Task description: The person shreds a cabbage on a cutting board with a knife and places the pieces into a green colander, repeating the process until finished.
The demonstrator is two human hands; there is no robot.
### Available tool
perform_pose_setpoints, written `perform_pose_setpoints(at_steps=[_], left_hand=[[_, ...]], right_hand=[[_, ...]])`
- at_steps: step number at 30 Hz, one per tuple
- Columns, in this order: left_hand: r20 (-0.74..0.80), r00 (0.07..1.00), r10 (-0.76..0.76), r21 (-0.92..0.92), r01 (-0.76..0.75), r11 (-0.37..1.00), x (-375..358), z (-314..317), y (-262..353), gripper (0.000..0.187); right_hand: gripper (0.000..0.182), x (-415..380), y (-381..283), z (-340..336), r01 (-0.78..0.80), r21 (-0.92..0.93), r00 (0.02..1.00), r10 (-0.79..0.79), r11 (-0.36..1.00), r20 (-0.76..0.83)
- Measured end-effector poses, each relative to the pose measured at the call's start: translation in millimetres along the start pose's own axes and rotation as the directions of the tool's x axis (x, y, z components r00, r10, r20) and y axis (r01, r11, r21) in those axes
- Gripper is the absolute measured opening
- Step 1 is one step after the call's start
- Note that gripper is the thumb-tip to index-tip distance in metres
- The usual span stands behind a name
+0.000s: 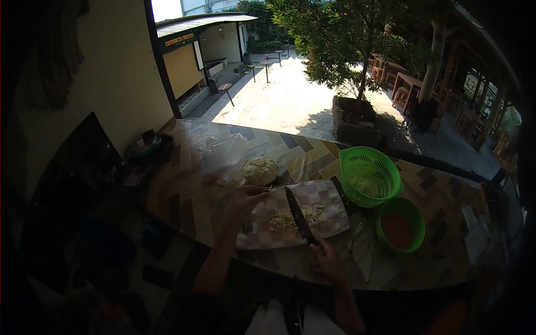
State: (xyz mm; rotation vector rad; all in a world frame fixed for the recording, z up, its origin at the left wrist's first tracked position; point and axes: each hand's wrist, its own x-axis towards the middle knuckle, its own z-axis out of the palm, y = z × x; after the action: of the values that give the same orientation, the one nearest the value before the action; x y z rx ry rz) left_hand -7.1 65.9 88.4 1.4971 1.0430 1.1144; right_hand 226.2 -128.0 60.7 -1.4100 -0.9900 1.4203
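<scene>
My right hand [328, 260] is wrapped round the handle of a dark-bladed knife [300, 216], whose blade points away from me over the cutting board [262, 239]. The board has a pale checkered pattern. Chopped cabbage [283, 220] lies on it, on both sides of the blade. Above the board's far left part, my left hand [249, 199] pinches a few pale cabbage shreds [271, 190] at its fingertips. Just beyond the board sits a cut head of cabbage [260, 170].
A green colander [397, 174] with shredded cabbage inside stands right of the board. Nearer me is a green bowl [420, 230] with orange-red contents. A clear plastic bag [226, 151] lies at the back left of the patterned table [184, 195]. Beyond are a courtyard and tree.
</scene>
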Motion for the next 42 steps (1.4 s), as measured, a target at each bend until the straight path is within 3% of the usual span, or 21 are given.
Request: perform_pose_setpoints(at_steps=[3,7,8,11,14,17,20,23,26,29,35,38,41,42], left_hand=[[-0.02,0.999,-0.026,0.035,0.027,0.999,-17,-20,7,0.026],[-0.031,1.0,-0.008,0.053,0.009,0.999,-32,-34,6,0.027],[-0.032,0.999,-0.004,0.068,0.006,0.998,-34,-34,7,0.027],[-0.034,0.999,0.014,0.107,-0.01,0.994,-39,-29,7,0.026],[-0.005,1.0,0.027,0.09,-0.027,0.996,-37,-18,6,0.023],[0.01,0.999,0.047,0.032,-0.047,0.998,-33,0,-3,0.024],[-0.018,0.993,0.121,0.055,-0.12,0.991,-25,17,-23,0.026],[-0.064,0.994,0.083,0.106,-0.076,0.991,-30,29,-20,0.027],[-0.071,0.994,0.089,0.026,-0.087,0.996,-39,38,-29,0.027],[-0.063,0.984,0.169,0.041,-0.167,0.985,-43,40,-42,0.026],[-0.134,0.981,0.138,-0.045,-0.145,0.988,-45,46,-29,0.021],[-0.105,0.969,0.222,0.034,-0.22,0.975,-46,43,-42,0.019],[-0.046,0.949,0.313,0.076,-0.309,0.948,-58,36,-51,0.018],[-0.007,0.931,0.365,0.192,-0.357,0.914,-61,32,-49,0.018]], right_hand=[[0.045,4,2,16,-0.063,-0.112,0.984,0.081,0.992,0.158],[0.032,1,1,44,0.239,-0.482,0.971,-0.204,0.843,0.125],[0.034,-3,-5,49,0.242,-0.512,0.97,-0.203,0.824,0.132],[0.034,3,5,53,0.266,-0.601,0.952,-0.304,0.754,0.04],[0.033,3,-7,48,0.152,-0.64,0.965,-0.253,0.753,-0.068],[0.034,11,1,39,0.152,-0.701,0.926,-0.349,0.697,-0.146],[0.035,4,-14,38,0.174,-0.655,0.939,-0.325,0.736,-0.116],[0.036,8,-5,40,0.221,-0.628,0.952,-0.304,0.746,-0.027],[0.037,15,2,39,0.15,-0.606,0.97,-0.235,0.782,-0.063],[0.039,16,1,39,0.219,-0.538,0.945,-0.315,0.814,-0.092],[0.04,15,1,43,0.226,-0.466,0.95,-0.3,0.855,-0.09],[0.04,15,4,41,0.225,-0.469,0.948,-0.303,0.854,-0.097],[0.04,13,3,39,0.321,-0.479,0.912,-0.403,0.817,-0.076],[0.04,15,6,37,0.329,-0.487,0.909,-0.412,0.809,-0.069]])
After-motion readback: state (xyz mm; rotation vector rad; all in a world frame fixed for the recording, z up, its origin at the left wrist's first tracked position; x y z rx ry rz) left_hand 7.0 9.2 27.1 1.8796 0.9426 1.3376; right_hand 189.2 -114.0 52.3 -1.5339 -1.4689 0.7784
